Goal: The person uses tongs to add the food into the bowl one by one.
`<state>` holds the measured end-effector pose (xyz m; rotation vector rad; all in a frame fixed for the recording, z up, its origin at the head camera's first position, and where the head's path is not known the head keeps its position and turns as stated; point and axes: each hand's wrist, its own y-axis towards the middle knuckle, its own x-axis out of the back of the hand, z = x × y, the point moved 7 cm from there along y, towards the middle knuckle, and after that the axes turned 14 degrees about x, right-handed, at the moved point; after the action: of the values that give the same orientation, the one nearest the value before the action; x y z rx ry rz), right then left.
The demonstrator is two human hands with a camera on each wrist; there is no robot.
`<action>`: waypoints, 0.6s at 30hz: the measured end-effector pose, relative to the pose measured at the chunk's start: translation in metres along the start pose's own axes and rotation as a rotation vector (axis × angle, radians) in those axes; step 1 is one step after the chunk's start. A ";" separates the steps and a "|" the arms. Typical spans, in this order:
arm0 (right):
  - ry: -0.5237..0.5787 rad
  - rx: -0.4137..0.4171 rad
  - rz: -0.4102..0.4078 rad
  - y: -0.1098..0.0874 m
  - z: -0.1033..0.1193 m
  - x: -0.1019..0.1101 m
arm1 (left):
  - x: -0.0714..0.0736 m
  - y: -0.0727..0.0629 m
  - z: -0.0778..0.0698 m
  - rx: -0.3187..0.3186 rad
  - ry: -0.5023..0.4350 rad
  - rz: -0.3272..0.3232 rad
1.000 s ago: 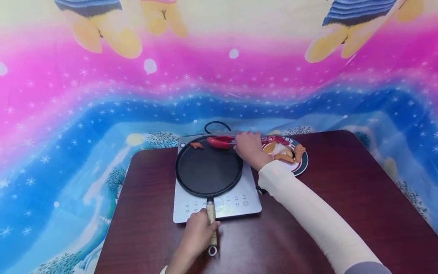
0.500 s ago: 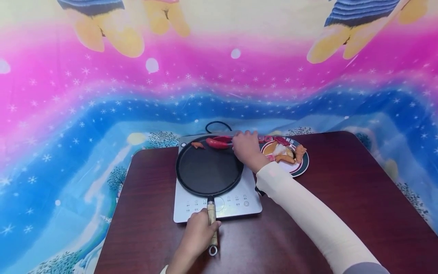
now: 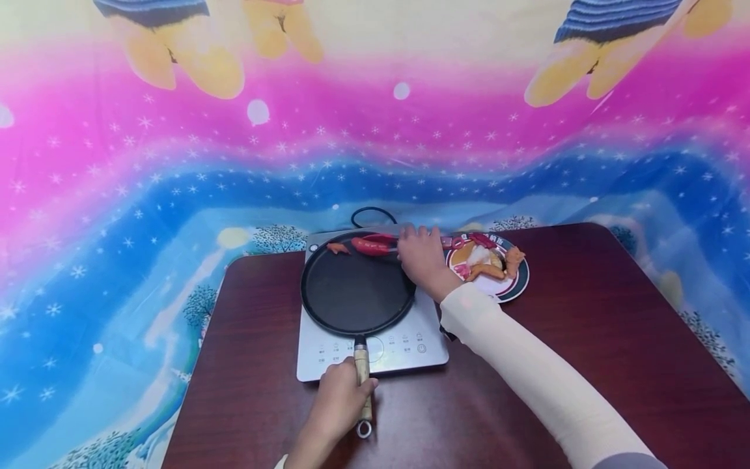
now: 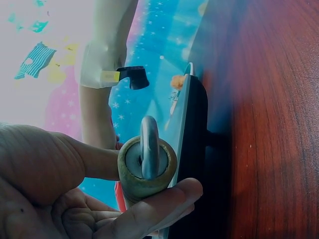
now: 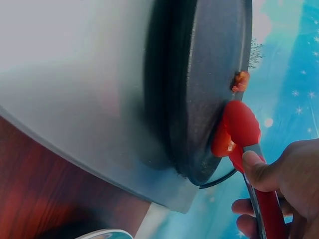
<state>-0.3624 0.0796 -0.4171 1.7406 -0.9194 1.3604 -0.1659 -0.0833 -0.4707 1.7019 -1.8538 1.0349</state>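
Note:
My left hand point(image 3: 340, 397) grips the bamboo-look handle point(image 3: 362, 374) of a flat black frying pan point(image 3: 357, 293). In the left wrist view, the thumb and fingers close round the handle point(image 4: 144, 186) just behind its metal hanging ring point(image 4: 149, 147). At the far right of the pan, my right hand point(image 3: 423, 257) holds red-tipped tongs point(image 3: 369, 246) low over the surface. An orange-red piece of food point(image 5: 221, 142) shows beside the tong head in the right wrist view. A small orange-brown food piece point(image 3: 338, 248) lies near the pan's far rim, left of the tongs.
Under the pan sits a silver induction cooker point(image 3: 404, 355) with touch controls along its front. A plate point(image 3: 515, 286) of several food pieces stands to its right, partly behind my right hand. A black cord point(image 3: 373, 209) loops behind. The dark wooden table point(image 3: 586, 339) meets a printed cloth backdrop.
My right hand and the tongs have shifted slightly left and toward me. The left hand keeps its grip on the handle, and the pan stays in place.

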 end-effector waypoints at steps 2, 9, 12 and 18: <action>0.004 0.003 -0.002 -0.001 0.001 -0.001 | 0.000 0.000 0.000 -0.001 0.000 -0.003; -0.008 0.010 -0.018 -0.001 0.004 -0.006 | 0.000 0.000 -0.001 -0.010 0.008 -0.008; -0.007 0.008 -0.026 -0.001 0.005 -0.005 | 0.001 0.000 -0.001 -0.011 0.026 -0.018; -0.001 0.008 -0.026 -0.002 0.006 -0.005 | 0.001 0.001 -0.001 -0.004 0.029 -0.018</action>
<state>-0.3585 0.0757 -0.4230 1.7534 -0.8896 1.3484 -0.1668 -0.0830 -0.4698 1.6899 -1.8183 1.0426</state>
